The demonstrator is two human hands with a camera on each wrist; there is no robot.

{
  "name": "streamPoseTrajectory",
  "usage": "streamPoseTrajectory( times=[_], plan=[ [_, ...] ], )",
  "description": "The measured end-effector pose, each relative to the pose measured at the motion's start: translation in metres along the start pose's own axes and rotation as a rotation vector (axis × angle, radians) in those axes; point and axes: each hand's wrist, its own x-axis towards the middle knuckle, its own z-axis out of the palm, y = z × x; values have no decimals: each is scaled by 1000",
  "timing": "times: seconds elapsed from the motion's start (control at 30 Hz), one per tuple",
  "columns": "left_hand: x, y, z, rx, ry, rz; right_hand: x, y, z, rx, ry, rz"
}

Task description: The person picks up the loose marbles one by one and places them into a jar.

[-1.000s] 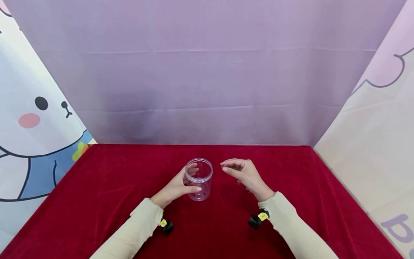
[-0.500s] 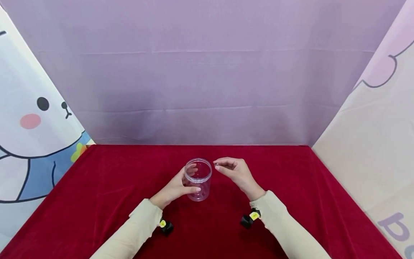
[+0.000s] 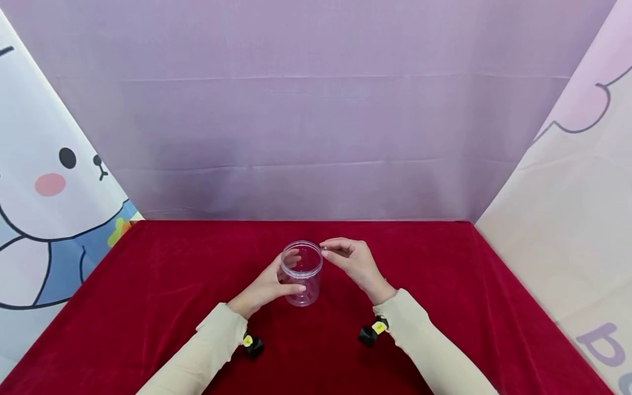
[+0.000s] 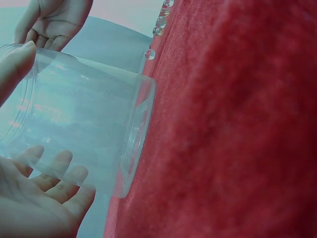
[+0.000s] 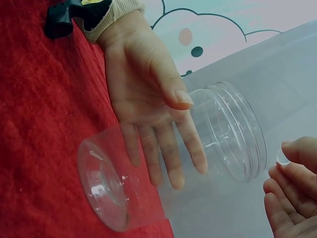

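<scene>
In the head view, my left hand (image 3: 269, 285) grips a clear plastic jar (image 3: 311, 282), thumb on the near side and fingers round the far side. The jar is upright with an open, threaded mouth. Its wall looks empty in the right wrist view. My right hand (image 3: 356, 267) is beside the jar's rim, at its right. Between thumb and fingertip it pinches a small clear marble (image 5: 282, 157). Several more clear marbles (image 4: 159, 22) lie in a line on the cloth in the left wrist view; the right forearm mostly hides them in the head view.
A red velvet cloth (image 3: 197, 252) covers the table. Behind it hangs a plain lilac curtain (image 3: 306, 120). Printed cartoon panels stand at both sides, such as the left panel (image 3: 49, 131). Black wrist cameras sit below both sleeves.
My right hand has moved left, carrying the pinched marble from away from the jar up to its rim. The left hand and the jar have stayed almost still.
</scene>
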Motion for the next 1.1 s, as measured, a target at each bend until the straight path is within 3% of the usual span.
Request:
streamPoseTrajectory(
  times=[0.2,1.1],
  plan=[
    [1,0,1,4,-1,5,-5,-21,5,-21,3,-20],
    [-3,4,-2,-9,-15,-6,-1,-20,11,-48,-19,-24]
  ],
)
